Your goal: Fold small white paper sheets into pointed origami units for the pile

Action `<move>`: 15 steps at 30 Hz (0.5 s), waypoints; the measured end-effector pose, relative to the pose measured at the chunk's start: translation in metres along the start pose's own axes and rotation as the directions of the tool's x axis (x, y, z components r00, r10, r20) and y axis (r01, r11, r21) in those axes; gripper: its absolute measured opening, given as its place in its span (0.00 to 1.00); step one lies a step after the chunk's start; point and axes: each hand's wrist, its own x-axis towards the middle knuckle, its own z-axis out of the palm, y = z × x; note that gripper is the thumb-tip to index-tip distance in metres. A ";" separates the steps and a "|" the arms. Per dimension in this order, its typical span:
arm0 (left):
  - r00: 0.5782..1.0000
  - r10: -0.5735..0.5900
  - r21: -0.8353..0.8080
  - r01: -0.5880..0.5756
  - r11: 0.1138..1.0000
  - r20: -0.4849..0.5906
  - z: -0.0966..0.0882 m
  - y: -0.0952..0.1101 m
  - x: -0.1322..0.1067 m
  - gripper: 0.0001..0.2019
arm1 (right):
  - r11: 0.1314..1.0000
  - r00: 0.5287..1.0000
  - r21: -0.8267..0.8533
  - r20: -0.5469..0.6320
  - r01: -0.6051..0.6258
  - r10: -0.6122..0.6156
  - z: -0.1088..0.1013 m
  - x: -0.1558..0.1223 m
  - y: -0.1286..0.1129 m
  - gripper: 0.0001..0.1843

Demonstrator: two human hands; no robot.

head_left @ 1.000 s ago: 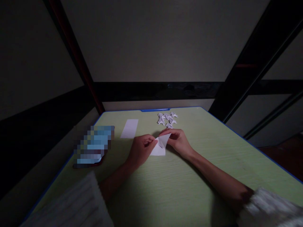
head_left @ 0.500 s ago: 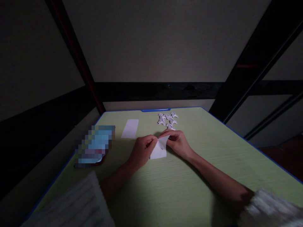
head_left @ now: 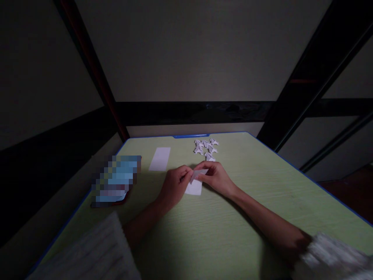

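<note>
Between my two hands is a small white sheet of paper [head_left: 194,189], its upper part bent over in a flap. My left hand [head_left: 176,182] pinches the paper's upper left edge between thumb and fingers. From the other side, my right hand [head_left: 217,177] grips the flap, its thumb in front and its fingers behind. Just beyond the right hand lie several small folded white paper figures [head_left: 209,156], grouped close together. The fingertips behind the paper are partly hidden.
A flat white paper rectangle [head_left: 160,158] lies left of centre on the pale green table [head_left: 262,175], which has a blue rim. At the left edge rests a blurred-out flat device [head_left: 119,181] with a dark reddish border. Dark-framed panels [head_left: 192,58] rise behind the table.
The paper's raised upper right corner has come down and folded toward me. My right thumb has shifted left onto the front of the flap. The left hand has hardly moved.
</note>
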 end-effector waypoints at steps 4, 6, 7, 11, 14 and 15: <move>0.999 -0.028 -0.044 0.030 0.999 0.038 0.000 -0.002 0.001 0.09 | 1.000 1.000 -0.031 -0.006 0.004 -0.004 -0.001 0.000 0.001 0.08; 0.998 -0.039 -0.067 0.043 0.997 0.058 0.000 -0.003 0.001 0.09 | 0.999 1.000 -0.039 -0.014 0.006 -0.006 -0.001 0.000 0.001 0.08; 0.997 -0.043 -0.081 0.048 0.996 0.067 0.000 -0.003 0.001 0.10 | 0.999 1.000 -0.040 -0.019 0.006 -0.007 -0.001 0.000 0.001 0.08; 0.989 -0.087 -0.179 0.108 0.978 0.121 -0.001 -0.004 0.002 0.12 | 0.999 0.999 -0.034 -0.034 -0.013 0.012 -0.001 0.000 0.002 0.09; 0.971 -0.125 -0.272 0.178 0.946 0.202 -0.002 -0.003 0.002 0.12 | 0.999 0.998 -0.050 -0.066 -0.016 0.013 -0.002 0.000 0.002 0.09; 0.963 -0.128 -0.307 0.198 0.931 0.235 -0.002 -0.003 0.003 0.11 | 0.998 0.997 -0.060 -0.079 -0.013 0.009 -0.002 0.000 0.002 0.09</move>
